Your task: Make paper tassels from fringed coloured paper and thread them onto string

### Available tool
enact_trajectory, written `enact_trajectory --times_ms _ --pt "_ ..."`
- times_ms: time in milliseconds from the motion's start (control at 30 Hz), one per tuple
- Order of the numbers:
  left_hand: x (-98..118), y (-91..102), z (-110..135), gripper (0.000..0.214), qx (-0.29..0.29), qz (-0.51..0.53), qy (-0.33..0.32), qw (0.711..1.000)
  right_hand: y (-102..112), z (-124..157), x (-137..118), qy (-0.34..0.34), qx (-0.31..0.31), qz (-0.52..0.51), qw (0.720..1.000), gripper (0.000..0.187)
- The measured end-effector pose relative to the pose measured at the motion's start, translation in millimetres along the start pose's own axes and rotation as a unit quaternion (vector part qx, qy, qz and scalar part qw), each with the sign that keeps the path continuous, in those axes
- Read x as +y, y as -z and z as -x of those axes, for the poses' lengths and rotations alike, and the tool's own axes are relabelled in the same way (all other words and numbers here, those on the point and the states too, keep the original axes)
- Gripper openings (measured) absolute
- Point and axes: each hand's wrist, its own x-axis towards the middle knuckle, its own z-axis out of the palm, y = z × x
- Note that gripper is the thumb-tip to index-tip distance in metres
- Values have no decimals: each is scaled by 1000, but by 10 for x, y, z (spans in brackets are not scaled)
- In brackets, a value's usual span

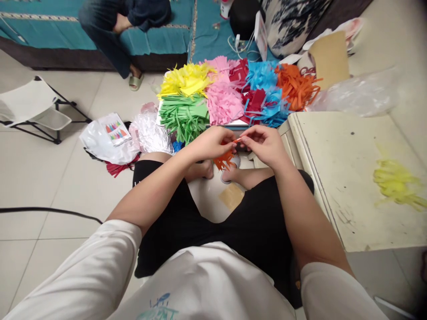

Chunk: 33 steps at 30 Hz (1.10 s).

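Both hands in front of the lap, above the knees; left hand (220, 143) pinches orange paper tassel (223, 161), its cut strips hanging below the fingers; right hand (262, 141) has thumb and fingertips closed on the tassel's narrow twisted end; hands close together, tassel held up between them, off the counter (238, 122); on that counter, just beyond the hands, fringed paper piles: green (183, 113) near left, yellow (187, 80) behind it, pink (223, 102) mid, dark red (255, 98) beside pink, blue (263, 73) next, orange (296, 86) far right; pale yellow fringe bundle (396, 178) sits separately on cream cabinet (340, 173) at right; silver tinsel (150, 129) and white plastic bag (96, 138) at left; another person (108, 35) sits on teal-covered sofa (50, 31) opposite.
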Motion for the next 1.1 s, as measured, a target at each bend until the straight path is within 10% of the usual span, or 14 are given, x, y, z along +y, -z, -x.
enact_trajectory --times_ms 367,733,1100 --pt "75 -96 -18 31 35 -6 -23 999 114 24 -58 30 35 53 998 38" --pt "-9 52 -29 37 -57 -20 -25 998 185 42 -17 43 35 66 996 36" --pt "-131 71 -18 40 -123 0 -12 992 95 45 8 -16 -199 142 970 39"
